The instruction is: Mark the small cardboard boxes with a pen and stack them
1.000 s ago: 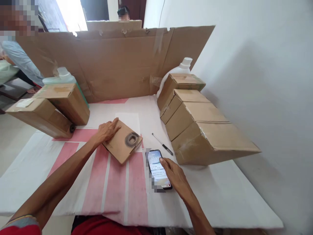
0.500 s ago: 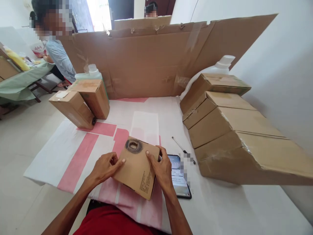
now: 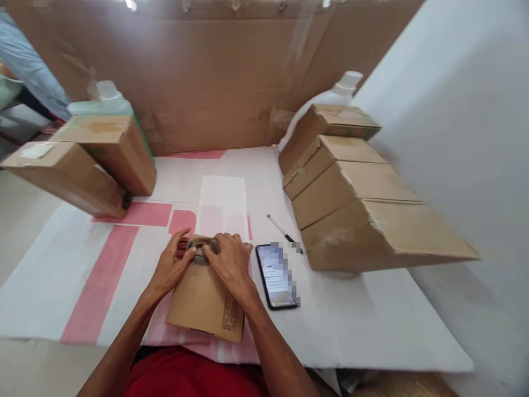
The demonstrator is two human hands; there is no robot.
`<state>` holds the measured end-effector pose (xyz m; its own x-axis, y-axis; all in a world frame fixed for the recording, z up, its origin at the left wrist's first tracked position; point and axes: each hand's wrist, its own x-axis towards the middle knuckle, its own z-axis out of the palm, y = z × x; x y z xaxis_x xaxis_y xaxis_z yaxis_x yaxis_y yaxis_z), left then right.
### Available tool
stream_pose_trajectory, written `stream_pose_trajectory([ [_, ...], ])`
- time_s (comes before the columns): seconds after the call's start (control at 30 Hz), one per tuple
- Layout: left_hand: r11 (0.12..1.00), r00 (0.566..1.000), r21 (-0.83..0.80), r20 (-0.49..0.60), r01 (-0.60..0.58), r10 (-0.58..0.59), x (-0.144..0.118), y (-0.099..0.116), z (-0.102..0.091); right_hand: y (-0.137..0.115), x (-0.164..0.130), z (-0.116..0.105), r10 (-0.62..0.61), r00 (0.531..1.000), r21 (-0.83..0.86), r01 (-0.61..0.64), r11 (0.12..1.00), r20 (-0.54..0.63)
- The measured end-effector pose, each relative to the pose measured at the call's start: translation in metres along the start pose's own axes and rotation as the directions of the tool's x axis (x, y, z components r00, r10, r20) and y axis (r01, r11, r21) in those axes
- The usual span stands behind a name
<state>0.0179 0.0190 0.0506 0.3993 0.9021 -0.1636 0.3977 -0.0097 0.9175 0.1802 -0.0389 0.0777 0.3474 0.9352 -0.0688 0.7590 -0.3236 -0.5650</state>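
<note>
A small brown cardboard box (image 3: 200,300) lies at the table's near edge, with printed text at its lower right corner. Near its far end is a dark ring (image 3: 201,259) around an opening, partly covered by my thumbs. My left hand (image 3: 176,262) grips the far left side, thumb on the ring's left part. From the right, my right hand (image 3: 231,259) holds the far right side, its thumb on the ring too. What the fingers touch behind the far edge is hidden. Right of the box lies a phone (image 3: 275,281) with its screen lit.
A pen (image 3: 285,234) lies beyond the phone. Several cardboard boxes (image 3: 330,237) line the right side, a white jug (image 3: 347,85) behind them. Two boxes (image 3: 119,146) and a greenish jug (image 3: 109,99) stand left. A cardboard panel (image 3: 206,82) closes the back; a person's sleeve (image 3: 31,60) shows beyond.
The view has tipped down. My right hand has moved from the box's right side to its far end, and my left hand has slid up to the ring. The box has turned straighter.
</note>
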Motion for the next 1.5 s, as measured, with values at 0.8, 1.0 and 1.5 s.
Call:
stream_pose_trajectory([
  [0.8, 0.993, 0.988, -0.115, -0.146, 0.024, -0.041, -0.006, 0.007, 0.025, 0.117, 0.011, -0.093, 0.410, 0.880, -0.341, -0.472, 0.813, -0.241],
  [1.0, 0.930, 1.000, -0.367, -0.022, 0.012, -0.022, -0.012, -0.014, 0.021, 0.038, -0.029, -0.058, 0.242, 0.900, 0.813, 0.178, 0.554, -0.362],
  [1.5, 0.899, 0.882, 0.003, -0.189, -0.438, 0.431, -0.037, 0.001, 0.003, 0.016, -0.050, -0.002, -0.058, 0.998, 0.972, 0.002, 0.236, 0.012],
])
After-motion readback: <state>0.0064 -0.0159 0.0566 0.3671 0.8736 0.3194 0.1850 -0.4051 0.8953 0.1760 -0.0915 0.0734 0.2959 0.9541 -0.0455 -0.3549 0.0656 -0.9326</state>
